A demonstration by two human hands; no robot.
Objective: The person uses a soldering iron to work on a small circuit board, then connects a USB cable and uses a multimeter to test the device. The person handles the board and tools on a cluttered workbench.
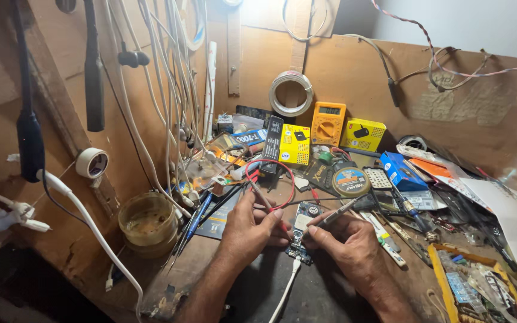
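A small blue circuit board point(302, 230) lies on the dark worktop, with a white cable point(285, 293) plugged into its near end. My left hand point(248, 230) grips a red-tipped probe point(264, 200) whose tip touches the board's left edge. My right hand point(347, 242) pinches a thin grey metal tool point(337, 213), pen-like, with its point on the board's upper part. A red lead point(282, 173) loops back from the probe toward the yellow multimeter point(328, 122) leaning on the back wall.
A round amber jar point(146, 222) sits left of my left hand. Pens and screwdrivers point(201, 215) lie beside it. A solder reel point(350, 181), blue box point(403, 170), yellow boxes point(363, 134) and scattered tools point(414, 221) crowd the right. Cables point(169, 90) hang on the wooden wall.
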